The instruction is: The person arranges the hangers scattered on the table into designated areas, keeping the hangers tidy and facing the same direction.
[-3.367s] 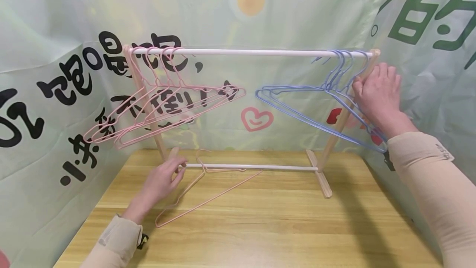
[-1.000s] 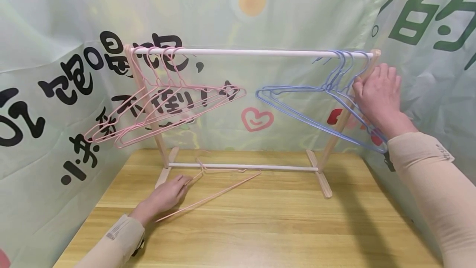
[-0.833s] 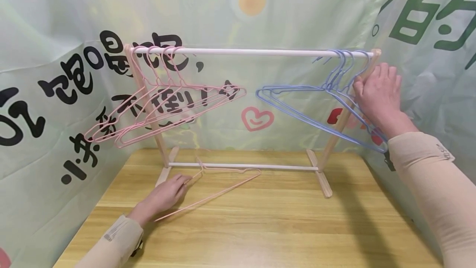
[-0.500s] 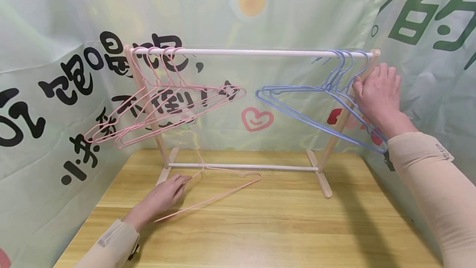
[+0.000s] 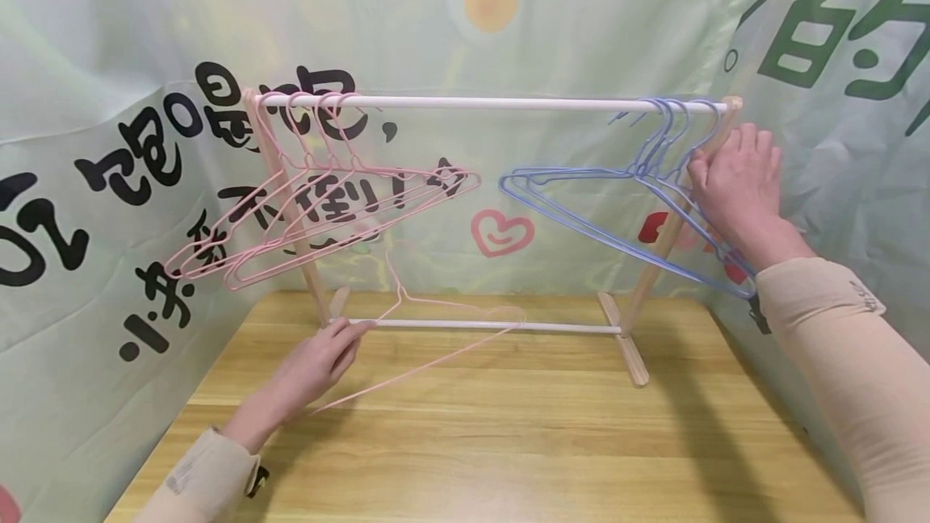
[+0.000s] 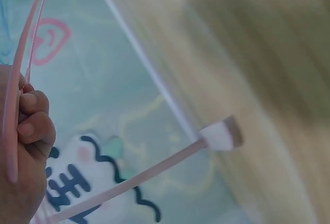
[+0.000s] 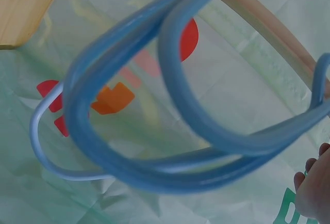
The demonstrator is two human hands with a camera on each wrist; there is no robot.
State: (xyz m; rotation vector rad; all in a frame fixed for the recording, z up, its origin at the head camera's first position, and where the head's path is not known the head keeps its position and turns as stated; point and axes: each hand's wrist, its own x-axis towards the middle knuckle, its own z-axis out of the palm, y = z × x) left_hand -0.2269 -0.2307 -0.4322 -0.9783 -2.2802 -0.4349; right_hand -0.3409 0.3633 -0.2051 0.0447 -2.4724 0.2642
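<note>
In the head view my left hand (image 5: 312, 370) holds a pink clothes hanger (image 5: 429, 363) by one shoulder, low in front of the rack's lower bar (image 5: 567, 328). The left wrist view shows its fingers (image 6: 36, 127) curled at the pink wire (image 6: 11, 115). My right hand (image 5: 739, 184) grips the wooden right post (image 5: 664, 236) of the clothes rack near its top. Several blue hangers (image 5: 581, 220) hang beside that hand on the white top bar (image 5: 479, 103); their ends loom large in the right wrist view. Several pink hangers (image 5: 353, 166) hang at the bar's left end.
The rack stands on a wooden table (image 5: 523, 450), on feet such as the right one (image 5: 635, 361). Behind it hangs a pale green printed cloth (image 5: 581, 23). The top bar's middle stretch lies between the pink and blue groups.
My left hand has reached down to the pink hanger on the table, taken hold of it and raised it, its hook now above the lower bar. The right hand stays at the post.
</note>
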